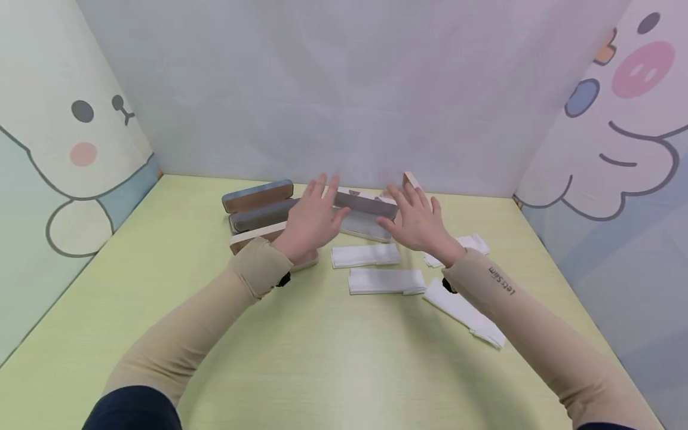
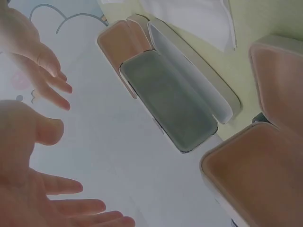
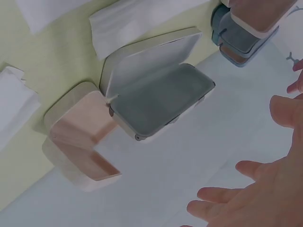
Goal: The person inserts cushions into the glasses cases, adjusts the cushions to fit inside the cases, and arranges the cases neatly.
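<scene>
My left hand (image 1: 314, 222), empty with its fingers spread, hovers over the right end of a cream eyeglass case (image 1: 254, 235) and a blue case (image 1: 258, 194). Across from it, my right hand (image 1: 418, 224) is also empty and spread, its fingertips overlapping a pink-lined case (image 3: 87, 118) in the head view. Between the hands stands a grey-lined case (image 1: 368, 226) with its lid raised. All these hinged cases are open. The left wrist view shows the cream case's brown lining (image 2: 258, 172) beside the grey-lined case. Part of the cream case is hidden behind my left hand.
Folded white cloths lie before the cases: a far one (image 1: 365, 255), a nearer one (image 1: 387, 282), a slanted one (image 1: 464, 313) and one partly behind the right wrist (image 1: 473, 242). A pale backdrop (image 1: 344, 107) rises along the back edge of the yellow-green table (image 1: 322, 370).
</scene>
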Demonstrator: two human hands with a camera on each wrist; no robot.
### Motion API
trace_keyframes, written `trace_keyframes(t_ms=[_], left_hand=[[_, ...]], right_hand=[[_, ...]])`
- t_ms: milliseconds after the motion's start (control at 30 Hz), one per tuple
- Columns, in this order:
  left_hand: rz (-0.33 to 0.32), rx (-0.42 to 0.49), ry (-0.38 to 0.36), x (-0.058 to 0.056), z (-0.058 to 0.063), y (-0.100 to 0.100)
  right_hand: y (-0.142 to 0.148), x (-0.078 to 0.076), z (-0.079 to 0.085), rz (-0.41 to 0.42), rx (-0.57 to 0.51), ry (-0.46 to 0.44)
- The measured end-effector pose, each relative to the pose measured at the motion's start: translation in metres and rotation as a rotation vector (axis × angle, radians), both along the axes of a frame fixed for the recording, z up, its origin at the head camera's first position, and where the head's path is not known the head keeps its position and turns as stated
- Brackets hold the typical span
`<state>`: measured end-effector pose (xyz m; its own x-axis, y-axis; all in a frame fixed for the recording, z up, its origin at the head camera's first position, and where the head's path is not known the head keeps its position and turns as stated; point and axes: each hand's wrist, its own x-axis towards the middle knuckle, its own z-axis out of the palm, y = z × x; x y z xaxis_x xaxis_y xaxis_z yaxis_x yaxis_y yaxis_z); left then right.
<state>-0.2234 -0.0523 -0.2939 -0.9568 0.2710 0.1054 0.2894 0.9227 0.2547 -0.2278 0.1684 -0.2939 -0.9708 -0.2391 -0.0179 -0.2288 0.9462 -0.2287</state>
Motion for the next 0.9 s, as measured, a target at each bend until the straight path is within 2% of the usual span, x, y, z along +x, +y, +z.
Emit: trace_keyframes(t_ms=[367, 700, 900], left_hand=[[-0.036, 0.031, 0.023, 0.002, -0.014, 0.007], [-0.065, 0.071, 0.038, -0.001, -0.026, 0.011], [-0.081, 0.068, 0.015, -0.002, -0.032, 0.016]], right_hand=[[0.005, 0.000, -0.012, 0.028, -0.033, -0.009], [0.013, -0.001, -0.024, 0.016, -0.013, -0.016], [0.015, -0.002, -0.029, -0.005, -0.022, -0.036]])
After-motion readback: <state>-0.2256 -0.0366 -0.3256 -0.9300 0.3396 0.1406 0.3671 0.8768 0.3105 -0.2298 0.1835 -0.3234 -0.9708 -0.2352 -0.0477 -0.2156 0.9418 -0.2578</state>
